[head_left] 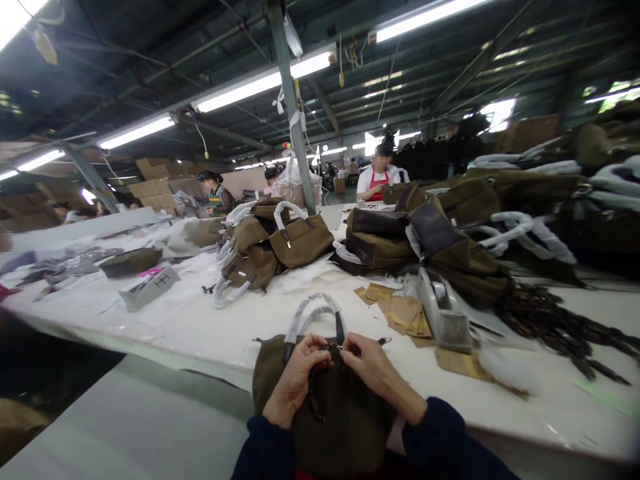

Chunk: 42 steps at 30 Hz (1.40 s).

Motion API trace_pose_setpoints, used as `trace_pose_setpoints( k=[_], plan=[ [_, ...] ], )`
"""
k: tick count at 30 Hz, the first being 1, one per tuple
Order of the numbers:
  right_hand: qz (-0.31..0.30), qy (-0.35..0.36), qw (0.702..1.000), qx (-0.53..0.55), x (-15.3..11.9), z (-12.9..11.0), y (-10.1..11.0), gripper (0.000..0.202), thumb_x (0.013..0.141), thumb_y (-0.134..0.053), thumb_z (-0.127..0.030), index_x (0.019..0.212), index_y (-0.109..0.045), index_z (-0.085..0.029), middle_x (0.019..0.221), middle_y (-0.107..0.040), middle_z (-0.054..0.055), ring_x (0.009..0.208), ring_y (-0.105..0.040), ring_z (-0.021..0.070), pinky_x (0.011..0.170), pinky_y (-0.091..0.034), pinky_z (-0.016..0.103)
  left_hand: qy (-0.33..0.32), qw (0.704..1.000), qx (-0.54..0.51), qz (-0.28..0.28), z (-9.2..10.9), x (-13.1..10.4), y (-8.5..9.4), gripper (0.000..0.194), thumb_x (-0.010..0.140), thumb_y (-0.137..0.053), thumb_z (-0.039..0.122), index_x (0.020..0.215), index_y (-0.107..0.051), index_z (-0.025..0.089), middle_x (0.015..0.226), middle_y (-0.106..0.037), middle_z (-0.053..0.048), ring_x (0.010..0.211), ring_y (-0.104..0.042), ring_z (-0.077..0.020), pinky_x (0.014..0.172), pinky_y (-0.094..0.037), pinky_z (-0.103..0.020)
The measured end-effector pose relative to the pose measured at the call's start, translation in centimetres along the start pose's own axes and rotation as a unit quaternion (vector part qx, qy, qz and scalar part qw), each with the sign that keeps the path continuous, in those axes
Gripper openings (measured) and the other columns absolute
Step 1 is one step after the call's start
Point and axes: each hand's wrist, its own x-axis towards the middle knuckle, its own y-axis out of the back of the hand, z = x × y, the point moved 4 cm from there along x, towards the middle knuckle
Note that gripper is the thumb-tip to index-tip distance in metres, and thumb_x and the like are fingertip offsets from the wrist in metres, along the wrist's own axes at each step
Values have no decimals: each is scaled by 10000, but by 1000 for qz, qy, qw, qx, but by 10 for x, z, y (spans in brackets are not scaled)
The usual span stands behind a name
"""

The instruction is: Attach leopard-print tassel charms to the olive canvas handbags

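Note:
An olive-green bag (340,427) stands upright at the table's front edge, its handles (316,305) wrapped in white material. Over the top of the bag, my left hand (299,373) pinches a small dark metallic piece (332,347) from the left. Close beside it, my right hand (370,363) has its fingers pressed together at the right end of the same piece. A dark strap or chain (315,397) hangs down the bag's front below my left hand. Exactly how the small piece is joined to the bag is hidden by my fingers.
On the white table (200,333) lie more olive bags (305,240), brown cards (403,313), a grey tape dispenser (443,313) and a pile of dark chains or straps (550,320). People stand beyond the table, one in a red apron (379,183). A post (295,120) rises behind the bags.

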Motion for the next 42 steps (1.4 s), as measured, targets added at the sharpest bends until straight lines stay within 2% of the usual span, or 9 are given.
trace_pose_setpoints(
  k=[17,22,27,29,32,34,37,42],
  plan=[
    [17,18,991,-134,-5,-8,-1,85,792,-573,-114,728,-566,-169,701,-602,7,650,-509,137,616,-331,234,-34,998,59,-10,8,-7,-8,198,763,-713,191,914,-585,191,792,-627,19,720,-601,-115,710,-445,-216],
    [12,-11,989,-150,-2,-11,-1,90,786,-574,-107,720,-571,-168,698,-614,9,654,-520,137,615,-328,235,-37,995,87,-16,8,-7,-10,161,779,-685,170,903,-584,185,796,-622,15,735,-587,-118,723,-439,-222],
    [11,6,978,-209,0,-5,-6,103,850,-533,-104,818,-610,-164,797,-641,40,723,-558,161,672,-374,255,-37,989,139,-29,10,-6,-13,176,737,-726,191,870,-610,180,809,-619,8,753,-556,-125,703,-428,-215],
    [8,18,973,-232,0,0,-9,126,895,-501,-118,867,-618,-158,856,-647,61,773,-577,178,712,-401,268,-35,982,181,-28,10,-3,-12,143,776,-700,263,857,-629,169,794,-620,-7,744,-556,-132,692,-434,-225],
    [-6,18,968,-250,2,7,-12,134,917,-489,-128,919,-620,-157,905,-651,73,826,-595,195,755,-425,280,-31,971,239,1,8,8,-8,169,802,-648,331,802,-617,165,740,-606,-15,695,-569,-144,644,-455,-243],
    [-17,11,965,-261,3,9,-12,141,923,-483,-125,944,-619,-153,926,-654,80,844,-604,200,767,-434,282,-23,968,251,19,5,18,-5,145,764,-652,302,813,-600,175,698,-594,-2,635,-573,-150,590,-465,-253],
    [-31,-3,962,-273,6,9,-12,155,936,-467,-131,959,-620,-141,941,-658,93,856,-613,207,772,-443,286,-19,963,269,18,1,28,-5,135,711,-641,216,836,-611,176,651,-585,8,553,-547,-147,524,-449,-255],
    [-38,9,955,-294,10,8,-13,171,942,-449,-105,969,-615,-133,946,-652,97,867,-611,211,786,-450,295,-42,952,305,6,2,29,-9,89,719,-606,171,784,-667,169,658,-612,-16,553,-537,-150,531,-439,-258]
  ],
)
